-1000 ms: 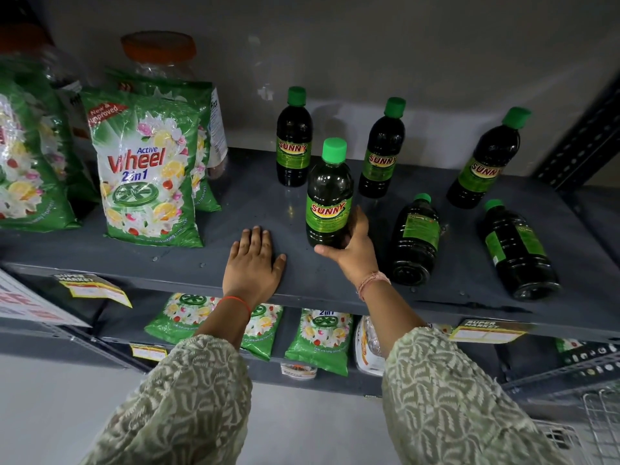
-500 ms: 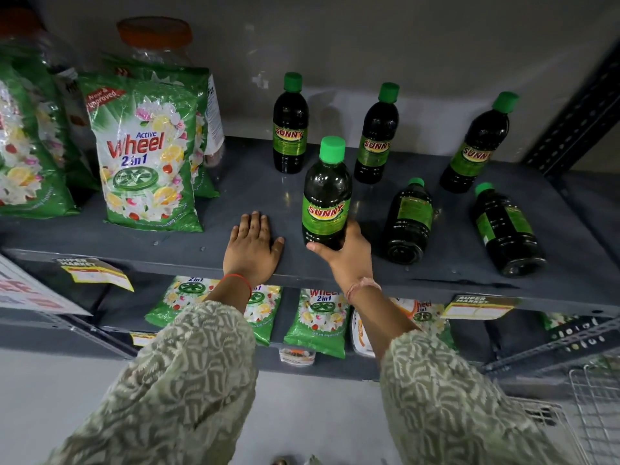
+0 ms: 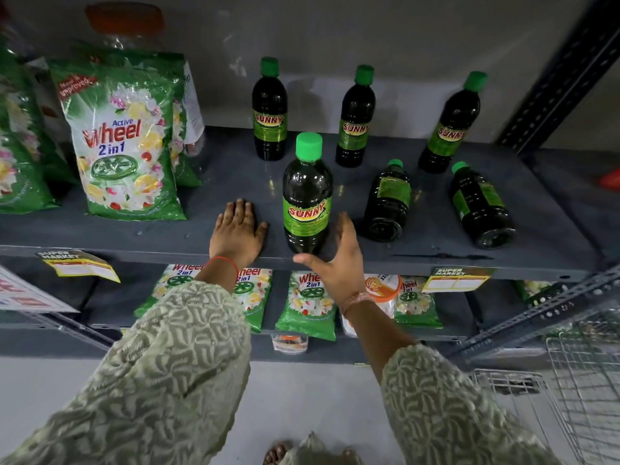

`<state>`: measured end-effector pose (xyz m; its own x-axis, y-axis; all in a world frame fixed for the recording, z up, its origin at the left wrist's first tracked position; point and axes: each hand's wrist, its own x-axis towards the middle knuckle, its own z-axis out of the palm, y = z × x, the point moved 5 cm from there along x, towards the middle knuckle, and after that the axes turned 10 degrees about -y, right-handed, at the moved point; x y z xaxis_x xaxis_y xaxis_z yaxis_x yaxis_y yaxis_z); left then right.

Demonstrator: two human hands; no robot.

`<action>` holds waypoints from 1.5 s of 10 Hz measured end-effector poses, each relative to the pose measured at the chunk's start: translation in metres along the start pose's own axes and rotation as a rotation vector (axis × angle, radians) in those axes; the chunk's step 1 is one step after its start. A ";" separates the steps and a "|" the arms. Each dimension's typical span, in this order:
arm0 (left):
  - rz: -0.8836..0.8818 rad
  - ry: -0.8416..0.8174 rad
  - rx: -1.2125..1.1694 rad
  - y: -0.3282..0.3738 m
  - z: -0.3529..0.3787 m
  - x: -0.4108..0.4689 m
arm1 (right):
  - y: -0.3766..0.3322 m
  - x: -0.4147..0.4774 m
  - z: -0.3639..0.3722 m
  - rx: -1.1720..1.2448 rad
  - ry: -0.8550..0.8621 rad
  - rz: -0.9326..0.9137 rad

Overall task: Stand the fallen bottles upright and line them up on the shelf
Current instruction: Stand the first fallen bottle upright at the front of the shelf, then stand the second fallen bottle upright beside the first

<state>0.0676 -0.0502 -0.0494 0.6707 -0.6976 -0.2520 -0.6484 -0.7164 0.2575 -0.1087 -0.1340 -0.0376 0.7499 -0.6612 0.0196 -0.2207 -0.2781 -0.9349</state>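
Observation:
On the grey shelf stand dark bottles with green caps and SUNNY labels. One upright bottle is at the front edge. My right hand is just to its right and in front, fingers spread, holding nothing. My left hand lies flat on the shelf to the bottle's left. Three more bottles stand at the back: left, middle, right. Two bottles lie on their sides, caps pointing to the back: one near my right hand, the other further right.
Green Active Wheel detergent packs stand on the shelf's left part, with a jar with an orange lid behind. Smaller packs sit on the lower shelf. A wire basket is at the lower right. A slotted upright bounds the shelf's right.
My right hand has let go of the front bottle and opened; the bottle now stands alone at the shelf's front edge. My left hand stays flat on the shelf.

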 end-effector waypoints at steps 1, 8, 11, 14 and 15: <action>0.005 -0.008 -0.003 0.006 0.000 0.000 | -0.020 -0.011 -0.033 -0.123 0.299 -0.130; -0.012 0.084 -0.026 0.016 0.002 0.000 | 0.009 0.074 -0.089 -0.196 0.405 -0.050; -0.020 0.076 -0.035 0.017 0.002 -0.002 | 0.009 0.072 -0.091 -0.215 0.391 -0.017; -0.027 0.071 -0.033 0.017 0.001 -0.003 | 0.012 0.072 -0.084 -0.210 0.298 -0.039; -0.028 0.069 -0.029 0.017 0.001 -0.003 | 0.012 0.077 -0.087 -0.162 0.302 -0.026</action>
<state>0.0537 -0.0603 -0.0450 0.7120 -0.6745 -0.1952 -0.6190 -0.7342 0.2789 -0.1077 -0.2492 -0.0168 0.5435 -0.8222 0.1693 -0.3185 -0.3885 -0.8646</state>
